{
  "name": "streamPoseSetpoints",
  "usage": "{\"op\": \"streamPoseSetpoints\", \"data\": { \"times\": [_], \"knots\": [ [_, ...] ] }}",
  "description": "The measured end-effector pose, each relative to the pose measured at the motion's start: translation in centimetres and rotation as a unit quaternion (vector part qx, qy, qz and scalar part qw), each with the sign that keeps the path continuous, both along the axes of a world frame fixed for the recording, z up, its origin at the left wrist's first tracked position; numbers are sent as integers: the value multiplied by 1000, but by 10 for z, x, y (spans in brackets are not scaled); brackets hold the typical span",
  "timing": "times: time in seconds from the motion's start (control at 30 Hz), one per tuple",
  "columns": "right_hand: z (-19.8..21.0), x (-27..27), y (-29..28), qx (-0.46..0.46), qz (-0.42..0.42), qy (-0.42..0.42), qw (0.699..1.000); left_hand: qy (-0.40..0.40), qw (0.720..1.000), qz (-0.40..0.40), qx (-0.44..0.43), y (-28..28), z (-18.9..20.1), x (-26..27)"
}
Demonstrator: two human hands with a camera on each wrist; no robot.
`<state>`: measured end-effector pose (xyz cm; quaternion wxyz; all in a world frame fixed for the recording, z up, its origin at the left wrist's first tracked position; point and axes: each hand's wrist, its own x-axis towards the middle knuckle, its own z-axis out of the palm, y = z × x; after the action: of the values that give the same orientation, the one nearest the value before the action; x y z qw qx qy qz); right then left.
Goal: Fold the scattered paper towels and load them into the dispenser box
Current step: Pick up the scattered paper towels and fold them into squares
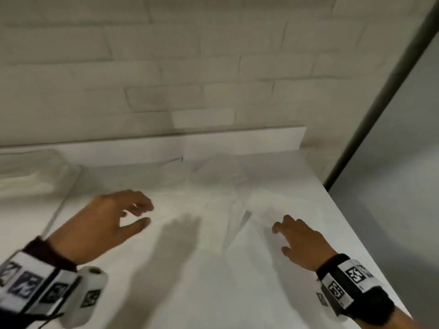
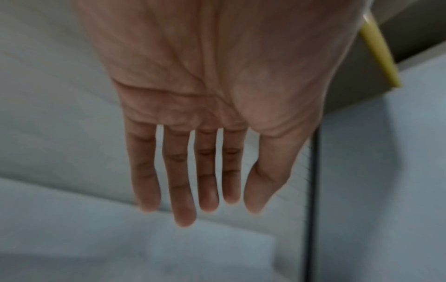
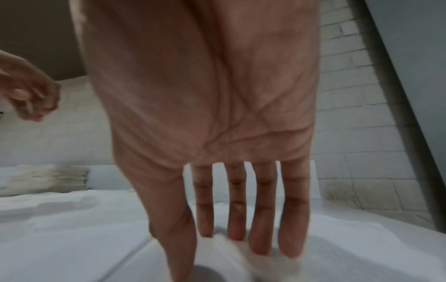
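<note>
Loose white paper towels (image 1: 266,200) lie crumpled on the white table (image 1: 209,288), blurred in the head view. My right hand (image 1: 282,233) reaches over them with straight fingers (image 3: 263,225); the fingertips touch a rumpled towel (image 3: 241,265) without curling round it. My left hand (image 1: 142,216) hovers above the table to the left, holding nothing. Its fingers (image 2: 181,190) are straight and spread in the left wrist view. A pale stack of folded towels (image 3: 48,179) sits at the far left (image 1: 26,181); whether a box encloses it I cannot tell.
A white brick wall (image 1: 166,67) rises behind a low white ledge (image 1: 237,141). A dark post (image 1: 380,103) and the table's right edge bound the right side. A yellow strip (image 2: 378,53) shows beside my left palm.
</note>
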<state>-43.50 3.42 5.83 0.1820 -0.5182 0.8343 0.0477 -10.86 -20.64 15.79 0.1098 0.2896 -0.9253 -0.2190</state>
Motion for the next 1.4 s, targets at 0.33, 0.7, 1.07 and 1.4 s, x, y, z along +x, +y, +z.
{"op": "streamPoseSetpoints", "data": {
  "times": [0.33,0.7,1.07,1.4],
  "knots": [
    [2,-61,-9,-116,-94,-24,989,-234,864,-415,-163,100,-106,-170],
    [-6,-77,-22,-116,-182,-134,967,234,868,78,431,77,-72,-170],
    [41,-61,7,-376,-198,-412,806,264,752,224,561,64,-73,-169],
    [30,-4,7,-393,-241,-523,717,214,753,185,594,114,-67,-206]
  ]
}}
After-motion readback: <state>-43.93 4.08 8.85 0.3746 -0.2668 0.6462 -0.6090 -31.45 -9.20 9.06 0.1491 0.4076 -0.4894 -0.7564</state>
